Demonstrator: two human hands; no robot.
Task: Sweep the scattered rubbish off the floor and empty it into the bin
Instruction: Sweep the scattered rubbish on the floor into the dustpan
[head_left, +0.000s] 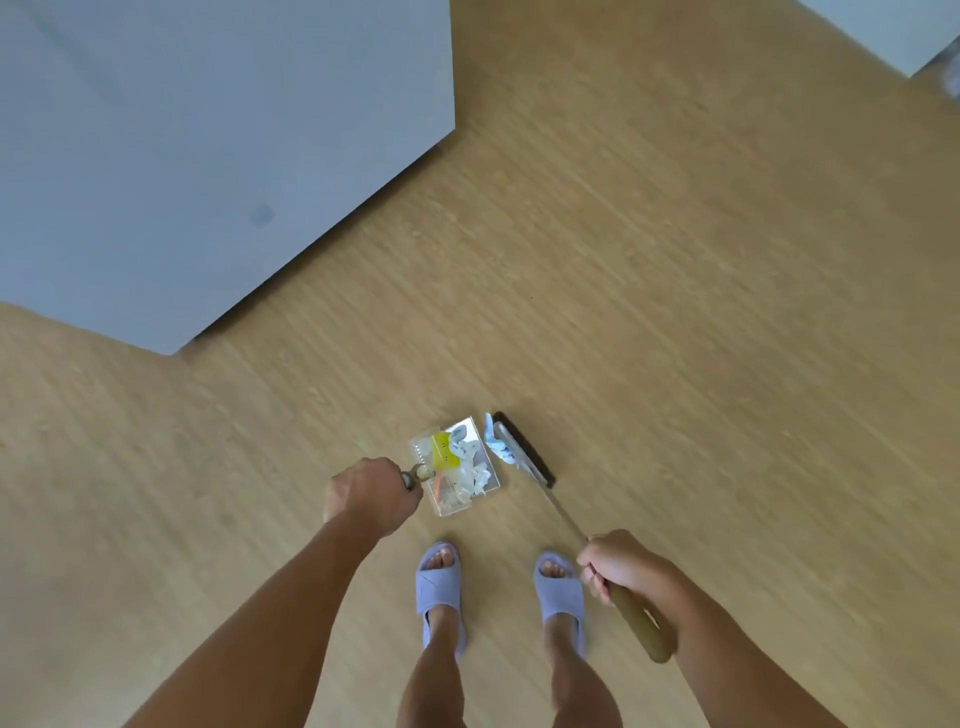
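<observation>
A clear plastic dustpan (488, 496) rests on the wooden floor just ahead of my feet. It holds white paper scraps (470, 470) and a yellow piece (443, 450). My left hand (369, 493) is shut on the dustpan's handle at its left side. My right hand (621, 566) grips the brown handle of a broom (524, 452), whose black brush head lies on the floor right beside the pan's open edge. A blue-and-white scrap (496, 441) sits between the brush and the pan. No bin is in view.
A large grey-white block (208, 156), furniture or a wall corner, fills the upper left. Another pale edge (893, 31) shows at the top right. My two feet in lilac slippers (439, 582) stand just behind the pan. Wooden floor (675, 286) stretches to the right.
</observation>
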